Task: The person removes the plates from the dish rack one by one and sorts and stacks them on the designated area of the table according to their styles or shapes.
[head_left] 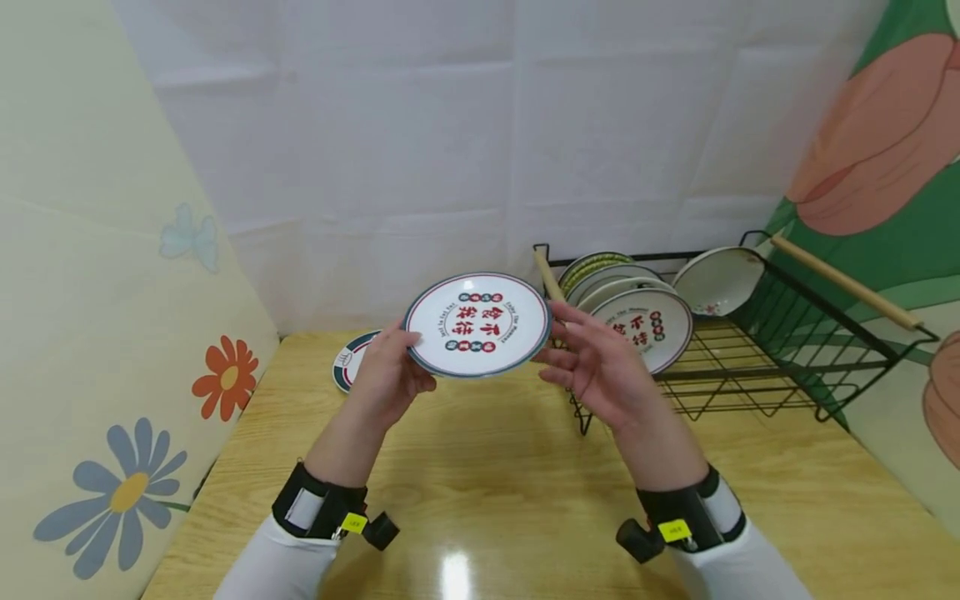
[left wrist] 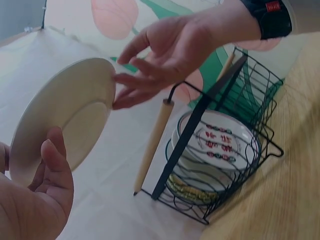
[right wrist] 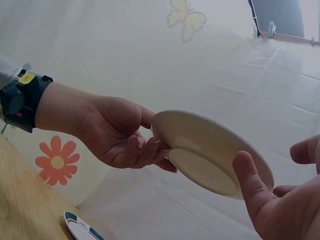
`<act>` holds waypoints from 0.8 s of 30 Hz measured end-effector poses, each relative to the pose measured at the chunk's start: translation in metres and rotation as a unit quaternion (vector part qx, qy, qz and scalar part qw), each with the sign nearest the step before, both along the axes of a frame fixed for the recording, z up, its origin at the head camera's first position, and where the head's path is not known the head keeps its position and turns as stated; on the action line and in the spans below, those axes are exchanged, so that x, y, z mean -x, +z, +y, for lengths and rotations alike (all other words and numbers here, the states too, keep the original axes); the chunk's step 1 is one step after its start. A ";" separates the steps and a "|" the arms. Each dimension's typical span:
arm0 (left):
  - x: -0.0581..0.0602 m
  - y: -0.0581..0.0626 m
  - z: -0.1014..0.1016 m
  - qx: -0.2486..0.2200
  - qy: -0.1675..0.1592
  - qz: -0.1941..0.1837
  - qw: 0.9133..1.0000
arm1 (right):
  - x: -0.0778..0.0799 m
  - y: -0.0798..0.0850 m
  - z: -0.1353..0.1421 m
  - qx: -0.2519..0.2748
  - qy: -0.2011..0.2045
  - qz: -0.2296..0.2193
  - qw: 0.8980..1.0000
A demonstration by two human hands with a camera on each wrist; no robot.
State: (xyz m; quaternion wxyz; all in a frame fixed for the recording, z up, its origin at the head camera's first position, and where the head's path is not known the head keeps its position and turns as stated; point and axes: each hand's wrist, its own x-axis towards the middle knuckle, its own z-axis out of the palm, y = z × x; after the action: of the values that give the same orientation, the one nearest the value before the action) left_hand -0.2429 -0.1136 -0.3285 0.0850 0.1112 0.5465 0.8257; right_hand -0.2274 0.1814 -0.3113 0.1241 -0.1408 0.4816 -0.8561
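Note:
A round white plate (head_left: 477, 325) with red lettering and a dark green rim is held up above the table, its printed face toward the head camera. My left hand (head_left: 386, 367) pinches its left edge, thumb on top and fingers beneath. At the opposite edge, my right hand (head_left: 600, 367) has its loosely extended fingers by the rim, thumb apart from them. The plate's plain underside (left wrist: 85, 120) faces the left wrist view. Partly hidden behind my left hand, another rimmed plate (head_left: 347, 365) lies on the table.
To the right stands a black wire rack with a wooden handle (head_left: 847, 282) at each end. Several plates (head_left: 675, 325) lean inside its left part, and a white bowl (head_left: 716, 282) is tilted behind them. The wooden table (head_left: 480, 467) meets a white cloth backdrop (head_left: 405, 150).

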 end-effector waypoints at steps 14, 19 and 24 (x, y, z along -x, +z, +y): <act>0.051 -0.020 -0.041 0.034 0.174 -0.043 0.983 | -0.004 -0.017 -0.025 -0.005 0.067 -0.022 0.997; 0.066 -0.036 -0.064 0.070 0.239 -0.083 0.965 | -0.002 -0.029 -0.038 -0.035 0.078 -0.035 0.996; 0.077 -0.056 -0.083 0.107 0.283 -0.120 0.946 | -0.001 -0.040 -0.049 -0.059 0.088 -0.048 0.993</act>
State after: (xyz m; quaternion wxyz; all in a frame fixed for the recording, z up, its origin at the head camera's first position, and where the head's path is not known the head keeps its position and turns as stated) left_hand -0.3199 -0.1969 -0.3849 -0.0756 -0.1576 0.6262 0.7598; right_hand -0.2265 0.1327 -0.3512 0.2299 -0.1337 0.5103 -0.8178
